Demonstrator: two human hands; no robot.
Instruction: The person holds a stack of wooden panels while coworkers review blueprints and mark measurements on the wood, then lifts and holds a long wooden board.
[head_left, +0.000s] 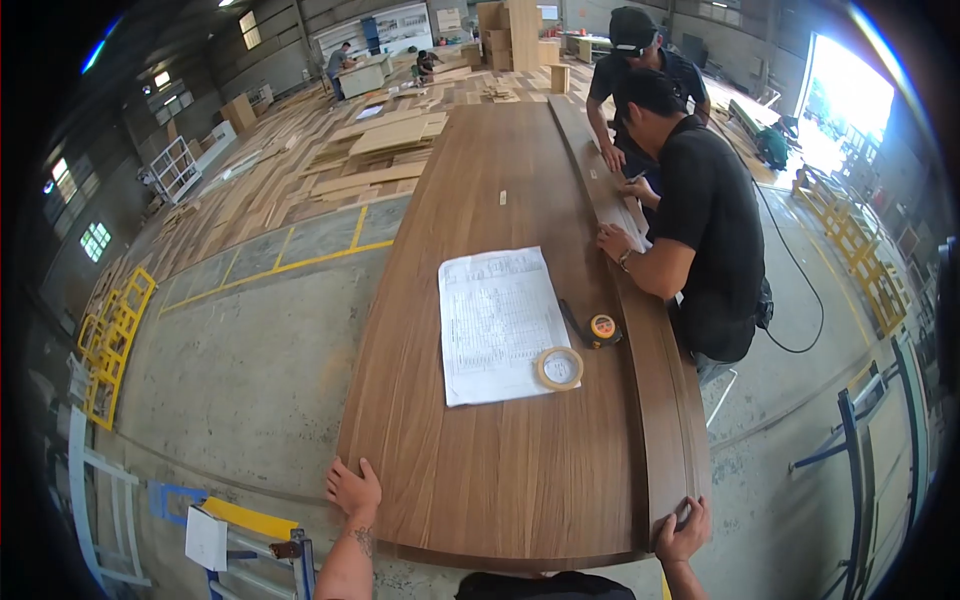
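Note:
A long brown wood-grain panel stretches away from me. My left hand rests on its near left edge, fingers apart, holding nothing. My right hand is at the near end of a long narrow board lying along the panel's right side; its fingers are curled round something dark, too small to name. A printed sheet lies mid-panel, with a roll of tape on its lower right corner. An orange and black tape measure sits between the sheet and the narrow board.
Two people in dark shirts lean over the right side, one with hands on the narrow board. Yellow metal frames stand left, blue-grey racks right. Flat wooden pieces cover the floor beyond. A black cable trails at right.

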